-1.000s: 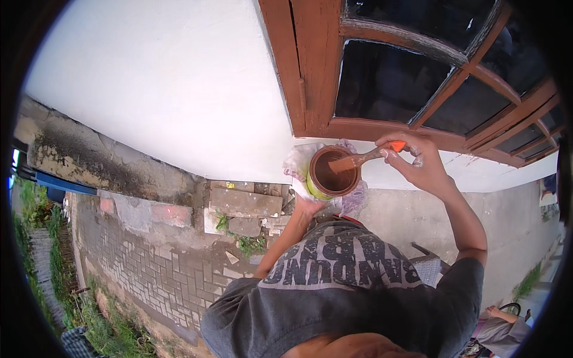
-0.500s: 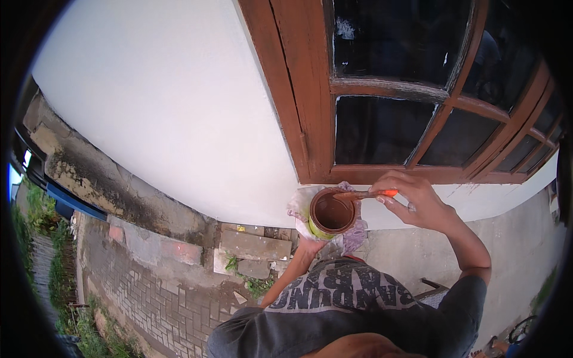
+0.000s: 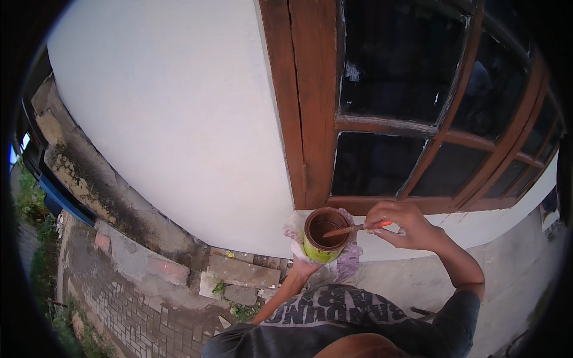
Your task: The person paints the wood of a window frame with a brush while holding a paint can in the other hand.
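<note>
A person stands before a brown wooden window frame (image 3: 310, 119) set in a white wall (image 3: 173, 119), holding a paint can (image 3: 324, 234) just below the frame's lower left corner. The left hand (image 3: 303, 267) comes up from beneath the can and is closed around its underside through a crumpled plastic bag (image 3: 349, 261) that wraps the can's base; only the wrist and heel of that hand show, the fingers hidden behind bag and can. The can is upright, its rim and inside coated brown, its outer wall yellow-green. The right hand (image 3: 401, 225), just right of the can and level with its rim, is pinched shut on the orange handle of a brush (image 3: 357, 228), which lies nearly flat across the can's mouth with its tip inside. The window's dark panes (image 3: 412, 83) rise above and to the right of the can, split by brown bars. Below and left of the can, broken concrete slabs (image 3: 242, 277) lie at the foot of the wall, with brick paving (image 3: 128, 316) farther left and a strip of greenery (image 3: 36, 197) at the far left edge. The person's dark printed shirt (image 3: 334, 319) fills the view directly beneath the can
</note>
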`<state>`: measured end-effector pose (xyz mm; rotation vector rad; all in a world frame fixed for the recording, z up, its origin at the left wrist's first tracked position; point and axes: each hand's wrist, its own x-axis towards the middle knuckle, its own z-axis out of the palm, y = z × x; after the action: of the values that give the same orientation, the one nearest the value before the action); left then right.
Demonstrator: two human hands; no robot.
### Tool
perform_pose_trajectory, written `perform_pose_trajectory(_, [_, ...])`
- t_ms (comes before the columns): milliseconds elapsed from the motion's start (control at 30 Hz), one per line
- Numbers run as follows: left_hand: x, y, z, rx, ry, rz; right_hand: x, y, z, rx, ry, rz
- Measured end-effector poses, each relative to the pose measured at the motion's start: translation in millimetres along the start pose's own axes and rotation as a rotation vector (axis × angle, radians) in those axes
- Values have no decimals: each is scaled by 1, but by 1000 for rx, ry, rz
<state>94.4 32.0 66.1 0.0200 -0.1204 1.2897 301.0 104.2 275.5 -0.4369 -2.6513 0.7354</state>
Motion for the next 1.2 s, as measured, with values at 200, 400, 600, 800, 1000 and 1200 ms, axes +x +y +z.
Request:
perform_pose_trajectory(200, [-18, 3, -1, 216, -39, 77, 15, 10, -1, 509, 447, 326])
perform_pose_trajectory(400, [-16, 10, 6, 849, -2, 334, 27, 10, -18, 889, 502, 464])
perform_pose_trajectory(600, [0, 35, 49, 39, -33, -35, 67, -27, -72, 807, 595, 194])
perform_pose_trajectory(800, [9, 41, 62, 19, -107, -86, 118, -87, -175, 248, 806, -206])
perform_pose_trajectory(1000, [5, 39, 54, 10, -124, -98, 145, -146, -192, -346, 817, -213])
perform_pose_trajectory(1200, [-10, 35, 34, -10, -103, -110, 162, -170, -184, -564, 635, -119])
